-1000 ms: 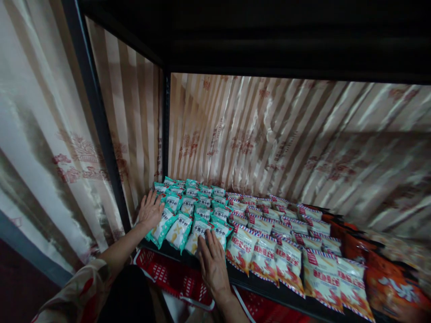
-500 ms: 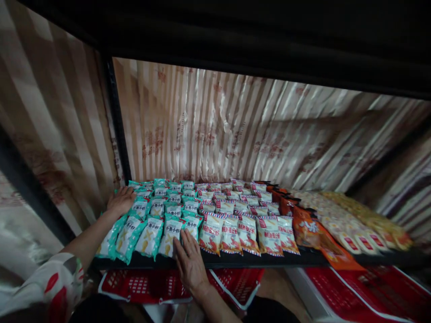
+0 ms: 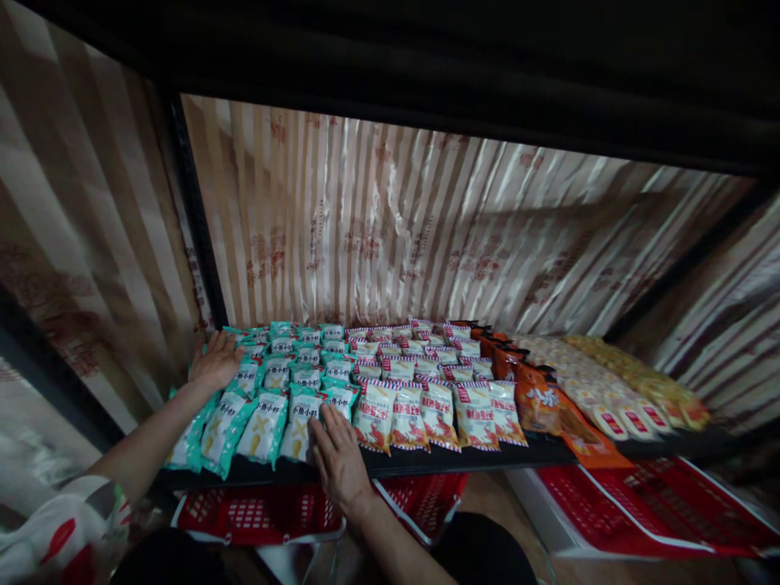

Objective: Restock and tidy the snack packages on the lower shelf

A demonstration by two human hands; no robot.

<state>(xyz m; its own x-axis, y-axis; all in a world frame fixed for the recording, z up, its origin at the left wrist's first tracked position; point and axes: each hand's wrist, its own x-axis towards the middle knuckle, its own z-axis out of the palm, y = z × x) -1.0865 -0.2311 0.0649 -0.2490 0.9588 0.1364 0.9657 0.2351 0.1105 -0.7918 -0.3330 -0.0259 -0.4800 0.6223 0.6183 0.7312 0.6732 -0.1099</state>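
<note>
Rows of teal-and-white snack bags (image 3: 264, 424) stand at the left end of a black shelf (image 3: 402, 465). My left hand (image 3: 214, 360) lies flat with fingers stretched against the bags at the far left, near the rear. At the front, my right hand (image 3: 341, 465) is open, its fingertips touching the bags at the right of the teal group; palm and fingers cover part of them. Beside that hand, white snack bags with red lettering (image 3: 439, 414) stand in rows.
Orange bags (image 3: 537, 398) and clear-looking packs with red labels (image 3: 634, 420) fill the shelf further right. Below sit red baskets (image 3: 256, 516). A dark shelf (image 3: 463, 73) hangs overhead, a black post (image 3: 198, 215) rises at left, and striped sheeting (image 3: 359, 219) covers the back.
The view has swung right, bringing the packs at the shelf's right end into sight. Both hands stay open on the teal bags; the left hand now rests a little farther back.
</note>
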